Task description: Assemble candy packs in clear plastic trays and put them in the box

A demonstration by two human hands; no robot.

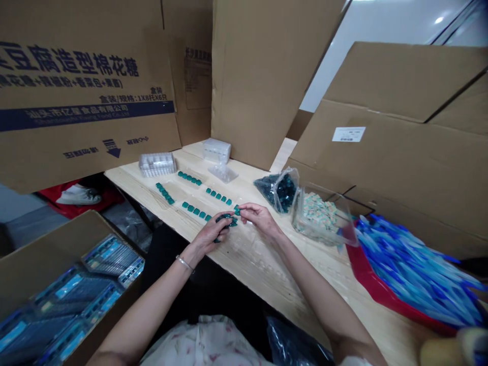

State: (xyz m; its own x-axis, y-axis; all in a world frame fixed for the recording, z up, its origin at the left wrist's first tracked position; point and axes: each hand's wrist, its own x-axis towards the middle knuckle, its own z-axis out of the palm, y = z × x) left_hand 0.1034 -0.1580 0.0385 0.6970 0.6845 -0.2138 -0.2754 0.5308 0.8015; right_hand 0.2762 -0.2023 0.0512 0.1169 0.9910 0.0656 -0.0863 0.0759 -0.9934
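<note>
My left hand [209,235] is closed round a bunch of small dark green square pieces [225,220] above the table's near edge. Just to its right, my right hand [259,217] pinches one green square piece [237,210] between thumb and fingertips. Beyond both hands, more green squares [195,210] lie in short rows; another row [218,195] ends close to my right fingertips. Clear plastic trays seem to lie under the rows, but their outlines are faint. A clear bag of dark green pieces [284,190] lies open to the right of my hands.
A clear tub of small pale pieces [320,211] stands beside a red tray [371,287] heaped with blue plastic sticks [415,269]. Stacked clear trays [157,164] sit at the back left. Cardboard [267,76] walls the table. Lower left, a carton [95,216] holds packaged goods.
</note>
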